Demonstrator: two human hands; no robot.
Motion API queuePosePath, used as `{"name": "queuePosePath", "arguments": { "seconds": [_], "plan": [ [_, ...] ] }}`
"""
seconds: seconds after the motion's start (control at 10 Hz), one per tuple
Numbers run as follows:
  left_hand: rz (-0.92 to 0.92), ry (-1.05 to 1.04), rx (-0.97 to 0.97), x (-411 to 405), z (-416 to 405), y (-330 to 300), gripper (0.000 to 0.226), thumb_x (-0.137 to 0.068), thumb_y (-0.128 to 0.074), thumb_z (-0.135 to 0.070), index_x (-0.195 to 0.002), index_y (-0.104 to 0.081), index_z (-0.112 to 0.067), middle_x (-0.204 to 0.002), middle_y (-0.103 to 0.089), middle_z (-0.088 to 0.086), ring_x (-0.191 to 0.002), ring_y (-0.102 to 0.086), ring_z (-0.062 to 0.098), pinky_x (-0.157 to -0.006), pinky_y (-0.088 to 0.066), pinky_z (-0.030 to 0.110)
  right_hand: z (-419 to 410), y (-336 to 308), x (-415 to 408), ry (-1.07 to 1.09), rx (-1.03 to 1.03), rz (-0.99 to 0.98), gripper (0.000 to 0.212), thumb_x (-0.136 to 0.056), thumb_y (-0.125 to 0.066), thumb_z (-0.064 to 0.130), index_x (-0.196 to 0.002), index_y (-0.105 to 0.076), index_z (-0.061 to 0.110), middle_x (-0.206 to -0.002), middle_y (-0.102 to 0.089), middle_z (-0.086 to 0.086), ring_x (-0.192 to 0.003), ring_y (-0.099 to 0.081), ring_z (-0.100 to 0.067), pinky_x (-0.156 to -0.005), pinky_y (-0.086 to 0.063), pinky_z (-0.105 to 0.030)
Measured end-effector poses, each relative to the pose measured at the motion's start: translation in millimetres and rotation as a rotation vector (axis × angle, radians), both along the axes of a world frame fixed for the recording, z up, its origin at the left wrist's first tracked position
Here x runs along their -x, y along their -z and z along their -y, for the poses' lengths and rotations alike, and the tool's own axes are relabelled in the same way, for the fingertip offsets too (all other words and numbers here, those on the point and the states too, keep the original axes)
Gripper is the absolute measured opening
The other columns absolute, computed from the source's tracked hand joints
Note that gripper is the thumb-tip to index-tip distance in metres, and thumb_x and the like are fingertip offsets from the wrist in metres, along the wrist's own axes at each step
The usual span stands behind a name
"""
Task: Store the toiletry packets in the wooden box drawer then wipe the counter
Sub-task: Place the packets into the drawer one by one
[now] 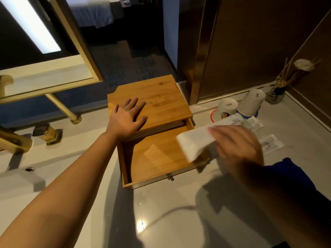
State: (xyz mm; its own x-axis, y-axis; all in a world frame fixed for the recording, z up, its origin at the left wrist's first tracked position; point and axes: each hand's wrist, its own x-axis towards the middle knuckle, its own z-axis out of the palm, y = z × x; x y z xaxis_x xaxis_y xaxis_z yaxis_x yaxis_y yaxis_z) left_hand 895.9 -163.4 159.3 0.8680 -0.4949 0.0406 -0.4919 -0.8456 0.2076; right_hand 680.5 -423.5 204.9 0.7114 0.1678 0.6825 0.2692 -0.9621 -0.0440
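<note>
Pale and glossy, the counter (161,221) is carrying everything you are working with. You are holding a white toiletry packet (192,143) in your right hand (238,149), fingers closed over its near end; the hand is blurred, so the exact grip is hard to read. The packet is hanging over the right side of the open drawer (154,158), which is looking bare inside. Your left hand (128,116) is lying flat and spread on the lid of the wooden box (161,97), holding nothing, seemingly steadying it. So you are on the storing step, near its start by my reading. Next, you will likely be lowering the packet past the drawer's right wall and letting it go flat. More packets (272,144) are lying on the counter to the right, well apart from the box. Farther right, two upturned cups (227,108) and a reed diffuser (275,93) are sitting by the wall. At left, a gold tap (14,140) and a gold-framed mirror (53,76) are standing; beyond, a dim carpeted room is showing.
</note>
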Motion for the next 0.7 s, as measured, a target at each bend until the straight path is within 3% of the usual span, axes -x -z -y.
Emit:
{"name": "queuePosePath", "arguments": {
  "seconds": [0.1, 0.2, 0.4, 0.5, 0.6, 0.7],
  "plan": [
    [0.001, -0.001, -0.002, -0.5, -0.3, 0.5, 0.062, -0.088, -0.025, -0.062, -0.145, -0.019, -0.039, -0.159, -0.015, -0.003, -0.147, -0.009, 0.019, -0.117, -0.004, 0.051, -60.9, -1.8, 1.6, -0.16, 0.089, -0.131, 0.031, -0.088, -0.058, 0.022, -0.113, -0.064, 0.006, -0.097, -0.073, -0.012, -0.089, -0.067, -0.023, -0.08, -0.056, -0.035],
    [-0.004, -0.013, -0.004, -0.2, 0.9, 0.5, 0.062, -0.088, -0.024, -0.062, -0.145, -0.019, -0.039, -0.159, -0.015, -0.003, -0.147, -0.009, 0.02, -0.117, -0.004, 0.051, -97.4, 10.4, -11.9, -0.273, 0.159, -0.285, 0.047, -0.068, -0.08, 0.026, -0.109, -0.067, 0.009, -0.091, -0.072, -0.008, -0.083, -0.067, -0.02, -0.071, -0.057, -0.031],
    [-0.004, -0.005, 0.009, -0.2, 0.6, 0.1, 0.06, -0.089, -0.027, -0.059, -0.145, -0.021, -0.039, -0.159, -0.016, -0.003, -0.147, -0.009, 0.02, -0.117, -0.003, 0.052, -117.2, 24.3, -50.2, -0.15, 0.189, -0.535, 0.049, -0.049, -0.089, 0.019, -0.094, -0.071, 0.012, -0.081, -0.068, -0.006, -0.075, -0.064, -0.019, -0.061, -0.055, -0.028],
    [0.01, -0.002, 0.012, -1.1, -0.2, 1.0, 0.06, -0.089, -0.028, -0.059, -0.145, -0.022, -0.038, -0.159, -0.016, -0.003, -0.147, -0.009, 0.02, -0.117, -0.004, 0.052, -115.7, 28.2, -66.1, -0.099, 0.109, -0.682, 0.043, -0.058, -0.085, 0.014, -0.098, -0.07, 0.013, -0.089, -0.067, -0.008, -0.084, -0.062, -0.022, -0.065, -0.054, -0.03],
    [0.01, -0.005, 0.022, -0.8, 0.0, 1.6, 0.061, -0.088, -0.028, -0.058, -0.145, -0.023, -0.037, -0.159, -0.017, -0.002, -0.147, -0.01, 0.02, -0.116, -0.004, 0.052, -117.6, 25.7, -65.7, -0.144, -0.02, -0.767, 0.035, -0.087, -0.06, 0.023, -0.121, -0.058, 0.014, -0.125, -0.055, -0.011, -0.117, -0.049, -0.024, -0.089, -0.047, -0.034],
    [0.015, -0.006, 0.03, -1.0, -0.2, 1.7, 0.062, -0.087, -0.027, -0.059, -0.145, -0.024, -0.037, -0.158, -0.018, -0.002, -0.147, -0.01, 0.021, -0.116, -0.004, 0.052, -121.6, 20.9, -54.2, -0.039, 0.049, -0.782, 0.043, -0.093, -0.045, 0.036, -0.134, -0.044, 0.022, -0.143, -0.041, -0.012, -0.134, -0.034, -0.028, -0.107, -0.032, -0.041]
  ]
}}
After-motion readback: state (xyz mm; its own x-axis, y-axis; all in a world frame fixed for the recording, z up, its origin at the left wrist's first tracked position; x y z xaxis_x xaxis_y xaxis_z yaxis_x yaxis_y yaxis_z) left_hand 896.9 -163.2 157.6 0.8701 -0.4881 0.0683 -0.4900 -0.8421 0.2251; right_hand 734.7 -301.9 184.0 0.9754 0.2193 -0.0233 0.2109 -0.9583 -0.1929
